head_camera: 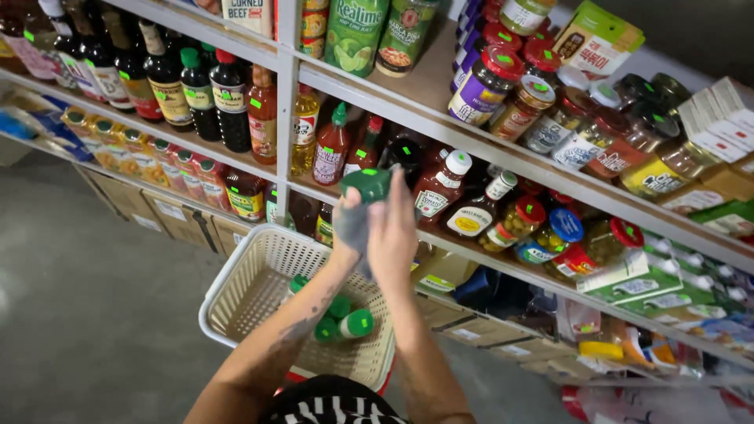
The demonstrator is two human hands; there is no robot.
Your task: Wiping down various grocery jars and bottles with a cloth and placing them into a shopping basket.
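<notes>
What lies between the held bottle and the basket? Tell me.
Head view: only the left hand and right hand gripping the bottle; below them, the basket.

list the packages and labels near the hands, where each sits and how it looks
Green-capped bottle: gripped by left hand and right hand at the middle shelf.
Ketchup bottle: just right of it, red, white cap.
Red sauce bottle: left, green tip.
Cream basket: below, holding green-capped bottles.

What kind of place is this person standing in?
Most likely a grocery shop aisle. Long shelves carry rows of sauce bottles and jars with small green stickers, and a cream shopping basket with green-capped bottles sits below the hands.
</notes>
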